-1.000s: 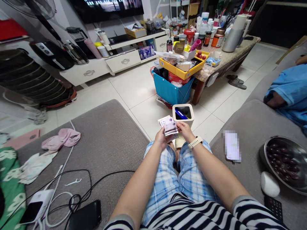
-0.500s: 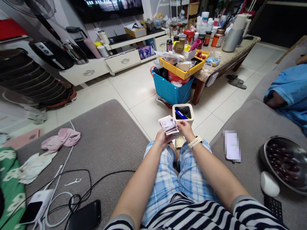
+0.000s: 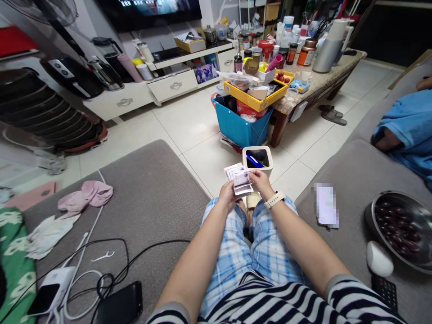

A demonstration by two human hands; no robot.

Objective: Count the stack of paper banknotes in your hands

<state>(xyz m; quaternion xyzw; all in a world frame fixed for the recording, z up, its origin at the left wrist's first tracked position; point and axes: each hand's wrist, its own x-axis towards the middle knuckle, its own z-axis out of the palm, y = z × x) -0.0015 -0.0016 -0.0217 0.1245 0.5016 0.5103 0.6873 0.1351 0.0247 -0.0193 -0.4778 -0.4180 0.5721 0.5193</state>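
Observation:
Above my knees I hold a small stack of banknotes (image 3: 239, 176), pale purple and whitish, fanned a little apart. My left hand (image 3: 227, 194) is closed around the near left edge of the stack. At the right edge, my right hand (image 3: 260, 180) pinches the top note between thumb and fingers. Some lower notes hang below the top one, and how many there are I cannot tell. A beige watch band (image 3: 275, 200) is on my right wrist. Just beyond my right hand, a cream-rimmed bin (image 3: 270, 157) with something blue inside stands on the floor.
A blue basket (image 3: 236, 123) carries a yellow tray (image 3: 249, 96) beside the cluttered table (image 3: 313, 85). On the sofa at right lie a phone (image 3: 326, 206) and a steel bowl (image 3: 374, 211) of dark fruit. Cables and a black power bank-like block (image 3: 119, 303) lie at left. Another person sits far right.
The top banknote has swung rightward and now lies flatter across the stack, its face showing more. Both hands stay in nearly the same place.

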